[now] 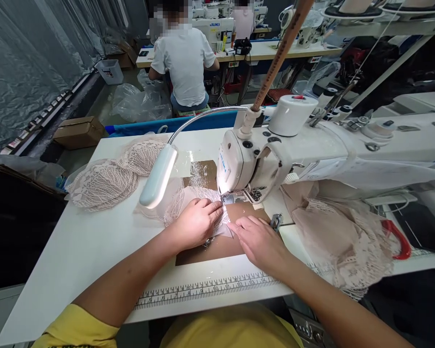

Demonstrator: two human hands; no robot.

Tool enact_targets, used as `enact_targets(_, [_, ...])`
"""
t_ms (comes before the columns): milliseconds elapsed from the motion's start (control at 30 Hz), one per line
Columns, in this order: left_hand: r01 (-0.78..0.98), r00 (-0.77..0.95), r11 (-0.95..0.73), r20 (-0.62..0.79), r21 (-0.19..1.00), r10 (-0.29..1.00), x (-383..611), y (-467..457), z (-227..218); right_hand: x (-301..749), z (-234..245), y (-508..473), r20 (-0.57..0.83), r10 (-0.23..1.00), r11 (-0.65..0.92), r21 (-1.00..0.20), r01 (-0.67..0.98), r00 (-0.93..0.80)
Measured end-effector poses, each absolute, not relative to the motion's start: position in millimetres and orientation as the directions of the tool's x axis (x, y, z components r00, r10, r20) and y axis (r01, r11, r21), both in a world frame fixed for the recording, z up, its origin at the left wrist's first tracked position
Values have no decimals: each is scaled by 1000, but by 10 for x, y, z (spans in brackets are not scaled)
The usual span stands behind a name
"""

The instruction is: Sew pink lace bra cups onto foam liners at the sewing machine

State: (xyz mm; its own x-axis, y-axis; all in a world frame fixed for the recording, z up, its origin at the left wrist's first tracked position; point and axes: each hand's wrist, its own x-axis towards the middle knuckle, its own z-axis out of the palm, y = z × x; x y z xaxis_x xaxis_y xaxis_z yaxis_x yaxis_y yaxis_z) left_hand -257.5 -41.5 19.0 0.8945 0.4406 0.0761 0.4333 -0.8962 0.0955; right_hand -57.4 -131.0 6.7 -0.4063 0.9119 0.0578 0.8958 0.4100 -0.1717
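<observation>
My left hand [195, 221] lies on a pale lace fabric piece [188, 200], fingers together and pressing it flat just left of the needle area [226, 198] of a white sewing machine [275, 154]. My right hand [259, 239] rests flat on the brown plate [221, 249] in front of the needle, fingertips touching the edge of the lace. A white gooseneck lamp [157, 176] hangs over the fabric to the left.
A heap of lace pieces [108, 176] lies at the table's back left. More lace fabric [344, 237] hangs off the right side by red-handled scissors [398, 237]. A ruler strip [203, 287] runs along the front edge. Another person [184, 58] sits at a far table.
</observation>
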Motion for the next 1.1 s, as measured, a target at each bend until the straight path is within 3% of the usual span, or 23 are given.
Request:
enact_targets(300, [476,871,-876,97,76,481,-2582,-283,108,-621,140,-1117,-51,916,388,-148,910,-399])
enact_targets(767, [615,756,-781,201,109,623,-2646,-148,-14,-660,34,-949,-27,945,323,-98,941,-327])
enact_targets(1100, [625,699,-754,283,205,656,-2755,-147,-26,-345,227,-1085,75,932,361,-292,886,-355])
